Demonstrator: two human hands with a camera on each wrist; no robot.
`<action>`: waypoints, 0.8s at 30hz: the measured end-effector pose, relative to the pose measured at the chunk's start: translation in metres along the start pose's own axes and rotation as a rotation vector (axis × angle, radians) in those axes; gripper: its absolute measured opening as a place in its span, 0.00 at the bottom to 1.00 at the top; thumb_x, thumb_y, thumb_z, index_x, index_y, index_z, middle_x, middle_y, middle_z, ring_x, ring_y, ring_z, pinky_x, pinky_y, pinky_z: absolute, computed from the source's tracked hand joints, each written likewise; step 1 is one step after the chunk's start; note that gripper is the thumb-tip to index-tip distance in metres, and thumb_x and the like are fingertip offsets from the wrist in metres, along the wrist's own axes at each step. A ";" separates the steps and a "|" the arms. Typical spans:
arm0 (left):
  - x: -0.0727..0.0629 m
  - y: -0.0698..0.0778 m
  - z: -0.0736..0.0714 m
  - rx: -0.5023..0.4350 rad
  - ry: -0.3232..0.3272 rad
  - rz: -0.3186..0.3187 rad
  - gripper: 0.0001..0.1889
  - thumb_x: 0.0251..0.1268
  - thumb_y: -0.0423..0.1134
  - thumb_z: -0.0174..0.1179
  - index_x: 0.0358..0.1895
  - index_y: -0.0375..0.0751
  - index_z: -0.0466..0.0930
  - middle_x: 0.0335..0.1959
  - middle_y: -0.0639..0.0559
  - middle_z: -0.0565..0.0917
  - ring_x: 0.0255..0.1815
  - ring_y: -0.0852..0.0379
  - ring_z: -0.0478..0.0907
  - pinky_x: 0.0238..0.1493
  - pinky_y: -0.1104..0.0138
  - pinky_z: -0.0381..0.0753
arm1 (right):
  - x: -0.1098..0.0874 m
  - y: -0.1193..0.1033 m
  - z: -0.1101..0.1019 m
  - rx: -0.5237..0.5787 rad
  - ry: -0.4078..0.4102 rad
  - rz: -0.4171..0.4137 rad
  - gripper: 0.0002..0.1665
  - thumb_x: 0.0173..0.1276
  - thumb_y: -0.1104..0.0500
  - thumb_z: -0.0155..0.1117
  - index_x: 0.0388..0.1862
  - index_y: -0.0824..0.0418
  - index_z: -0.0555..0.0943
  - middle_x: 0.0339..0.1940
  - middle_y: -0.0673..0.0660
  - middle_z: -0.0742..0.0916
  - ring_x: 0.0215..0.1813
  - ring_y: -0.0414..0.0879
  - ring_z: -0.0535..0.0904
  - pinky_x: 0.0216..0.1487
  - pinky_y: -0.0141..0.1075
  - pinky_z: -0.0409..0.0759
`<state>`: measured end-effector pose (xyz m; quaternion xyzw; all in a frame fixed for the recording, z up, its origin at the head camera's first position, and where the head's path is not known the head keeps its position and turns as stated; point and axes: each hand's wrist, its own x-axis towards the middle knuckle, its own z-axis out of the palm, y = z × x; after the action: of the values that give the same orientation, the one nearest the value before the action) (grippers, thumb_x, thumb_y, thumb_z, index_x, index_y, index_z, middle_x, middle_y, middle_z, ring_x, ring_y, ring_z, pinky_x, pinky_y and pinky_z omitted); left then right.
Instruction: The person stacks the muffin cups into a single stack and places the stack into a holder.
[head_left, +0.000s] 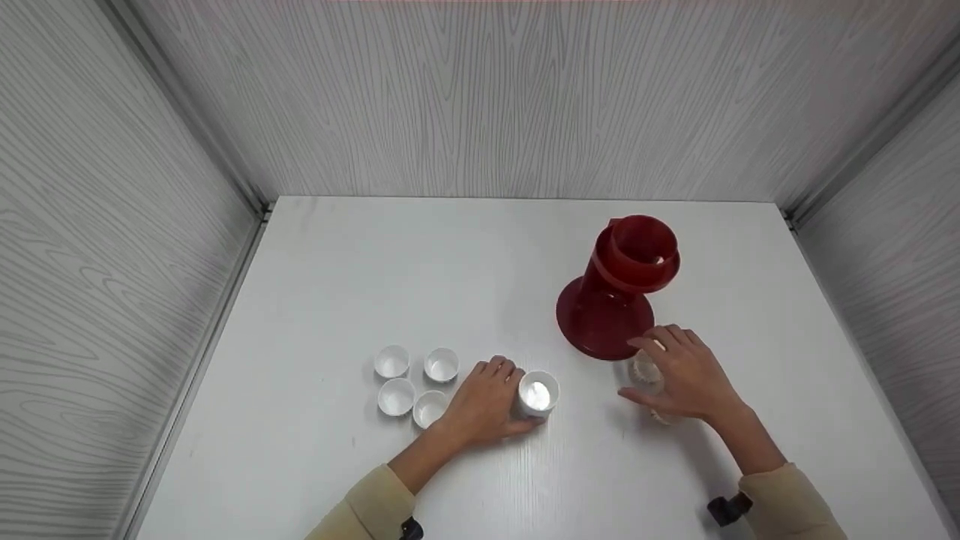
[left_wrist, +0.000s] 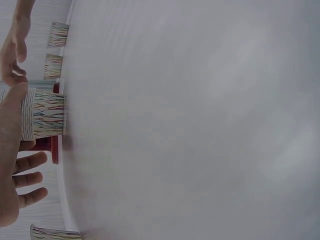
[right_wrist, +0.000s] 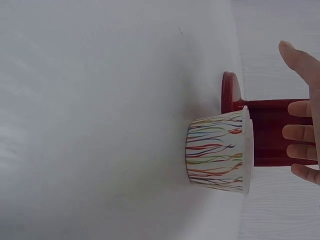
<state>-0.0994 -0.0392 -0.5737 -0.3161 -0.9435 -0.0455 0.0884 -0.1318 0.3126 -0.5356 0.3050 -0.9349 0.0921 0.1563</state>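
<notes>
My left hand [head_left: 486,403] holds a short stack of nested white paper cups [head_left: 538,393], thumb on the near side and index finger round the far side. Coloured wavy stripes cover the stack [left_wrist: 47,114] in the left wrist view, where the other three fingers spread away from it. My right hand [head_left: 684,375] hovers with thumb and fingers apart over two paper cups with pale contents [head_left: 645,371], which it partly hides. Seen from the right wrist, a striped paper cup [right_wrist: 217,152] stands upright below the right fingers [right_wrist: 300,132], with a gap between.
Several white paper cups [head_left: 395,397] stand in a group left of my left hand, one partly hidden by it. A red stand with a round base and cup-shaped top [head_left: 609,319] rises beyond my right hand. Grey wood-grain panels [head_left: 480,97] enclose the white table [head_left: 337,270].
</notes>
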 end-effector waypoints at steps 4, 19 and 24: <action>0.000 0.000 0.001 -0.005 -0.012 -0.004 0.39 0.64 0.78 0.55 0.56 0.44 0.81 0.52 0.51 0.85 0.58 0.53 0.80 0.59 0.61 0.81 | -0.003 0.005 0.003 0.001 -0.030 0.036 0.46 0.50 0.33 0.81 0.63 0.55 0.81 0.55 0.57 0.86 0.58 0.55 0.81 0.55 0.54 0.85; -0.002 0.000 -0.001 -0.035 -0.030 -0.016 0.40 0.63 0.77 0.56 0.57 0.44 0.81 0.52 0.51 0.85 0.59 0.52 0.80 0.61 0.60 0.80 | -0.010 0.017 0.009 0.011 -0.148 0.158 0.48 0.56 0.31 0.77 0.68 0.57 0.79 0.57 0.59 0.86 0.61 0.57 0.80 0.60 0.58 0.82; 0.000 -0.001 -0.002 -0.035 -0.032 -0.015 0.40 0.63 0.78 0.56 0.57 0.44 0.81 0.52 0.51 0.85 0.59 0.52 0.79 0.61 0.60 0.80 | -0.012 0.022 0.010 0.001 -0.172 0.187 0.45 0.59 0.32 0.75 0.67 0.57 0.80 0.56 0.59 0.86 0.60 0.58 0.80 0.59 0.58 0.82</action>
<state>-0.0995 -0.0403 -0.5721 -0.3113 -0.9462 -0.0577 0.0673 -0.1382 0.3342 -0.5508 0.2233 -0.9692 0.0803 0.0659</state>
